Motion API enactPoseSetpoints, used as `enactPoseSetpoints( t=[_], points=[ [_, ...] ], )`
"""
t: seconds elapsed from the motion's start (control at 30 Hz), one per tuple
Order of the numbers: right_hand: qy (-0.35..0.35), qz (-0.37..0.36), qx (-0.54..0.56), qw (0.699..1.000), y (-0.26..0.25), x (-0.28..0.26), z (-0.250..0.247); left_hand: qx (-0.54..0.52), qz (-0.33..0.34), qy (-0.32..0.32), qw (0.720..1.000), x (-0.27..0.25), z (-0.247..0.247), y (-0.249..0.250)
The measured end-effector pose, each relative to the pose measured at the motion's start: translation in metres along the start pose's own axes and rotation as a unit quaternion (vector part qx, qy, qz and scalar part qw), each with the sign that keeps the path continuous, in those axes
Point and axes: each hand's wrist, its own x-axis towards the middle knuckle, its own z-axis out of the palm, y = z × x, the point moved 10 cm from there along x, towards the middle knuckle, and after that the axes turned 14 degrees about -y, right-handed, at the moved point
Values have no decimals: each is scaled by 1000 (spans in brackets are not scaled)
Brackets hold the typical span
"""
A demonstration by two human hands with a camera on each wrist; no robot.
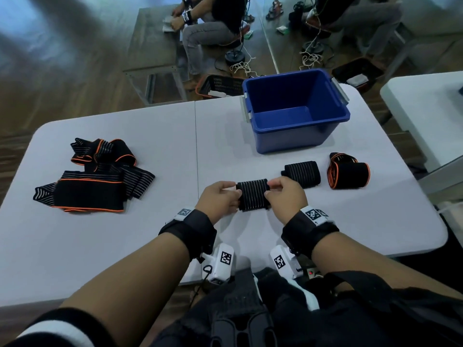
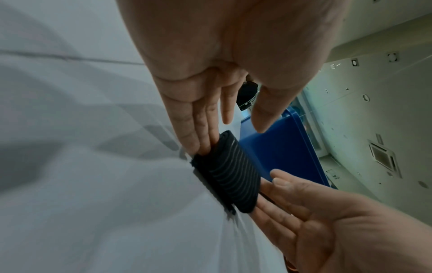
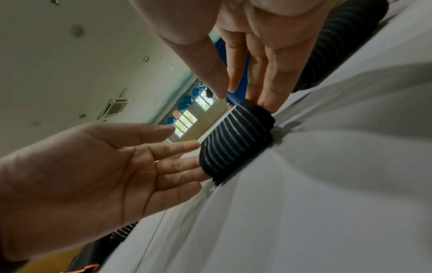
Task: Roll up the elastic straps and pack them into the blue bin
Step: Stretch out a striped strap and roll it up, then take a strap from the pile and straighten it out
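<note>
A rolled black strap with grey stripes (image 1: 253,195) (image 2: 229,175) (image 3: 236,142) lies on the white table (image 1: 112,246) in front of me. My left hand (image 1: 220,197) (image 2: 205,114) touches its left end with straight fingers, thumb lifted clear. My right hand (image 1: 285,195) (image 3: 257,55) meets the right end the same way. Behind it stands the blue bin (image 1: 295,139) (image 2: 280,157), with nothing visible inside. A second striped roll (image 1: 302,174) (image 3: 346,42) and an orange-edged roll (image 1: 348,175) lie right of my hands. Unrolled orange-edged straps (image 1: 95,176) are heaped at the left.
Another white table (image 1: 426,101) stands close at the right. Beyond the far edge, seated people and black baskets (image 1: 220,86) are on the wooden floor. The table's near edge runs just under my wrists.
</note>
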Motion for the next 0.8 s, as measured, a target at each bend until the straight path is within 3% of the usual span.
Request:
enactPoseSetpoints(
  t=[0.2, 0.4, 0.6, 0.8],
  points=[
    [-33, -24, 14, 999, -2, 9, -16, 0, 19, 15, 1000, 9, 25, 9],
    [-22, -82, -34, 996, -28, 10, -27, 17, 33, 70, 997, -6, 7, 6],
    [-109, -148, -79, 980, -84, 6, 39, 1, 52, 149, 987, -47, -61, 0],
    [-181, -184, -134, 957, -135, -1, 128, 47, 60, 250, 965, -106, -186, -5]
  ],
)
